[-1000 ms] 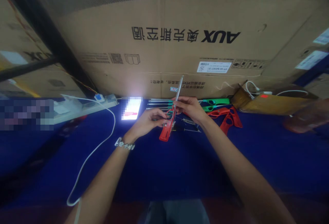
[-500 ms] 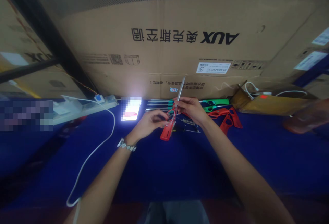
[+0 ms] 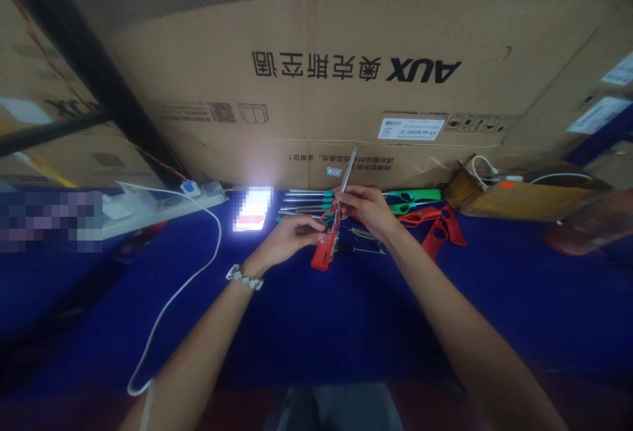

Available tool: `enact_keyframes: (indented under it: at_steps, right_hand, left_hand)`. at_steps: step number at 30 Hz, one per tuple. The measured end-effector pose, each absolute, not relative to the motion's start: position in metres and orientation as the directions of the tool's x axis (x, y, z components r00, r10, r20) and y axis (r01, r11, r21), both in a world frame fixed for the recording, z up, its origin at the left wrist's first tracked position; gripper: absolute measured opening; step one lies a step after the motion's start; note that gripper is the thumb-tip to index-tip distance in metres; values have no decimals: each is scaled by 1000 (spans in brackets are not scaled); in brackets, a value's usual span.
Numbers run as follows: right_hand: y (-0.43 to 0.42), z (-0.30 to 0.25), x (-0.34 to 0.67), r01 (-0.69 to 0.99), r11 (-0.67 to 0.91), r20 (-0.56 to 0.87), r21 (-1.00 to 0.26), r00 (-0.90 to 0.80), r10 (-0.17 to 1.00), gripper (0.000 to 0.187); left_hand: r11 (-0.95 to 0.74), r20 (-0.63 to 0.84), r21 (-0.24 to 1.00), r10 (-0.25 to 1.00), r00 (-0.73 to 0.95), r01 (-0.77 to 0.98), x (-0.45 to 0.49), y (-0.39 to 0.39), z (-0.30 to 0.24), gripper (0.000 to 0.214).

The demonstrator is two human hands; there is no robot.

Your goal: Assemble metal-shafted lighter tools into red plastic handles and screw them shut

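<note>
Between my hands is a red stick lighter [image 3: 322, 254] with a long metal tube pointing up and away; its handle looks opened along one side. My right hand [image 3: 366, 208] is closed round the base of the tube. My left hand [image 3: 297, 234] pinches at the side of the red handle near its trigger; any small part in the fingertips is too fine to make out. Beyond the hands lie several lighters with teal ends and metal tubes [image 3: 304, 201]. To the right are green lighters [image 3: 420, 196] and loose red handle shells [image 3: 438, 236]. Small metal parts [image 3: 368, 250] rest below my right hand.
A bright phone [image 3: 253, 209] and a power strip [image 3: 198, 201] with a white cable [image 3: 173, 296] lie left on the blue cloth [image 3: 316, 332]. A cardboard box [image 3: 316, 22] stands behind. At right are a brown packet [image 3: 534, 201] and another person's blurred arm [image 3: 588, 223].
The red handle has shifted slightly to the right and turned a little, and my left fingertips have moved with it. My right hand keeps its hold at the tube.
</note>
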State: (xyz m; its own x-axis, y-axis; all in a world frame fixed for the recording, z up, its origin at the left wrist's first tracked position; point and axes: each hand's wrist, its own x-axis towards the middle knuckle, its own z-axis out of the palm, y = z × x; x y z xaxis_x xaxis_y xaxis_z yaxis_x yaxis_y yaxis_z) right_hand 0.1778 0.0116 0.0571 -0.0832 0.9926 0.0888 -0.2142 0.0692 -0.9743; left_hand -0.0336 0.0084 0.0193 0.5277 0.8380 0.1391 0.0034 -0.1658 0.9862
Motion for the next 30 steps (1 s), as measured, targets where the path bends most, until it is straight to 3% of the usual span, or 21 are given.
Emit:
enact_keyframes:
  at_steps: [6, 11, 18, 24, 30]
  right_hand:
    - [13, 59, 180, -240, 89, 103, -967, -45, 994, 33]
    - [12, 61, 182, -234, 104, 117, -967, -42, 992, 32]
    - [9, 61, 178, -235, 102, 125, -967, -84, 989, 34]
    - [10, 64, 180, -266, 124, 146, -956, -64, 987, 36]
    - [11, 65, 179, -285, 155, 164, -946, -8, 986, 38]
  left_hand:
    - [-121, 145, 989, 867, 476, -81, -23, 3, 16, 23]
    - [22, 82, 969, 909, 408, -244, -19, 3, 10, 42]
    - [33, 48, 992, 803, 594, -124, -26, 8, 8, 31]
    - [13, 59, 991, 849, 525, -132, -23, 1, 18, 31]
    - [197, -99, 969, 862, 497, -148, -11, -12, 32, 35]
